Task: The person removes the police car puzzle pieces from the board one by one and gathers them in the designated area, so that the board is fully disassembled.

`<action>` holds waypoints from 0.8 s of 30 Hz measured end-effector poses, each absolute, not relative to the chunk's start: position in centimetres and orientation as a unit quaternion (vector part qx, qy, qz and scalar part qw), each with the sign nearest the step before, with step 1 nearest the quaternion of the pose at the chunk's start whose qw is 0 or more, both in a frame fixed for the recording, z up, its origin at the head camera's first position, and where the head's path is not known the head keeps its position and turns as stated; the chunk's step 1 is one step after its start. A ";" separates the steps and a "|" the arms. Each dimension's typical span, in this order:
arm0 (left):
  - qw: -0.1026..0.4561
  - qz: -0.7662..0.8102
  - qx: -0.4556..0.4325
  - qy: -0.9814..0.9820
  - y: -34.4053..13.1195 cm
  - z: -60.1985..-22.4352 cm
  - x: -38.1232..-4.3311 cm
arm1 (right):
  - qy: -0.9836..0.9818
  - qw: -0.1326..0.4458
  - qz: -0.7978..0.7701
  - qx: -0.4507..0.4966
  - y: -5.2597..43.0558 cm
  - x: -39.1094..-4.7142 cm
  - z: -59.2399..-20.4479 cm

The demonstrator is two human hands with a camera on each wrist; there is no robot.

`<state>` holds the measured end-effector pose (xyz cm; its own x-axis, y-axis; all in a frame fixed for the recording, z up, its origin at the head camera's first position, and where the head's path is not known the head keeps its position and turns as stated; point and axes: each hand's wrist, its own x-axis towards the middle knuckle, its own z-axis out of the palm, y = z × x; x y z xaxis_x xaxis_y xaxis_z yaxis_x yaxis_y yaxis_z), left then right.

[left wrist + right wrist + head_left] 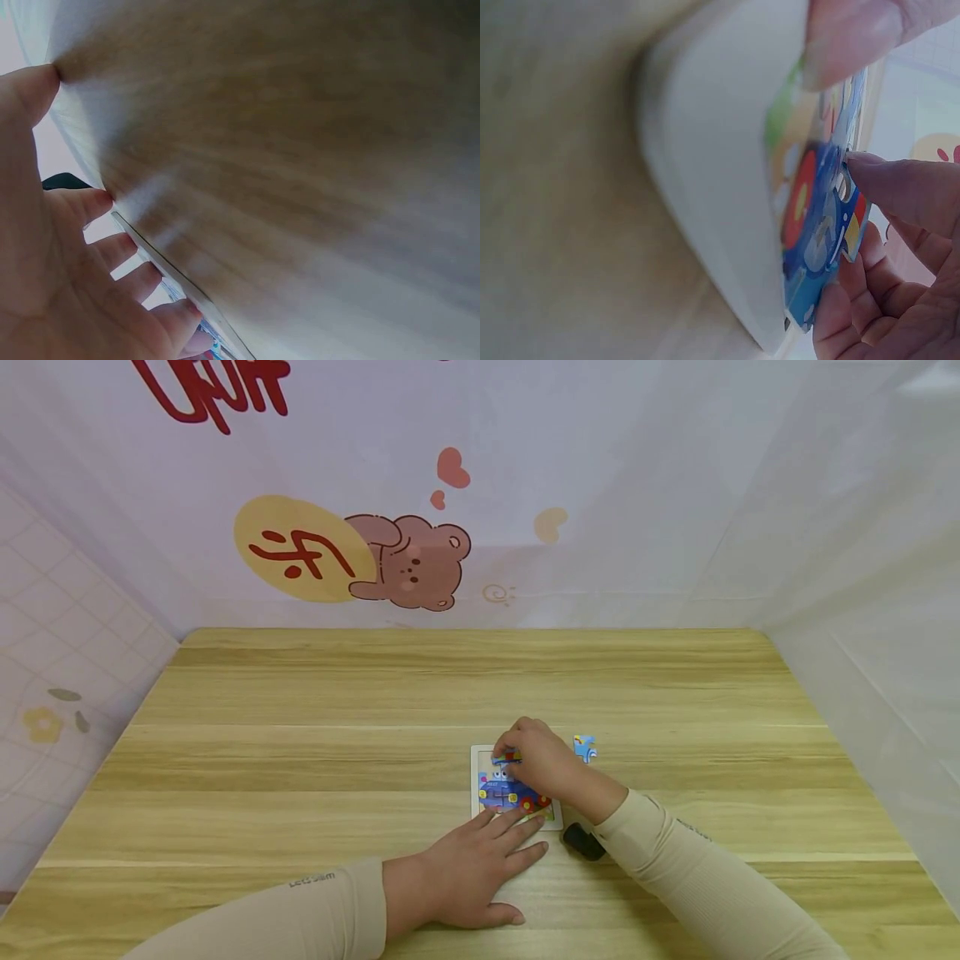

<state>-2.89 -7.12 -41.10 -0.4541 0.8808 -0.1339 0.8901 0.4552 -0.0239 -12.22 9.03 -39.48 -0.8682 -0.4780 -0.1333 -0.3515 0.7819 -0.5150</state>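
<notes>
A small jigsaw puzzle in a pale tray (475,781) lies on the table, its assembled pieces showing a blue cartoon vehicle (495,792) with red and yellow wheels. Over its upper part my right hand (546,762) pinches a blue puzzle piece (854,225) with red and yellow on it. That piece stands tilted against the picture in the right wrist view. My left hand (474,867) lies spread, its fingertips (517,814) resting on the tray's near edge. The right hand covers the tray's upper right part.
A loose light-blue puzzle piece (584,748) lies right of the tray. Some black object (582,842) sits by the tray's lower right corner, partly under the right wrist. The wooden table (300,735) meets a printed cloth backdrop (637,510) behind it.
</notes>
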 end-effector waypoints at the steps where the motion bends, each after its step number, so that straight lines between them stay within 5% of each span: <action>1: 0.052 -0.045 0.520 0.852 -7.1 -41.1 -2.9 | 0.935 0.128 -0.246 -0.222 9.0 -12.2 -39.5; 24: 0.033 -0.050 0.523 0.850 -7.1 -41.3 -2.8 | 0.916 0.157 -0.287 -0.232 9.4 -12.8 -39.4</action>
<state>-2.81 -7.13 -41.27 -0.4505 0.8861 -0.1087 0.8928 0.4476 -0.0514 -12.82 9.36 -39.36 -0.8428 -0.5155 -0.1546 -0.3352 0.7275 -0.5986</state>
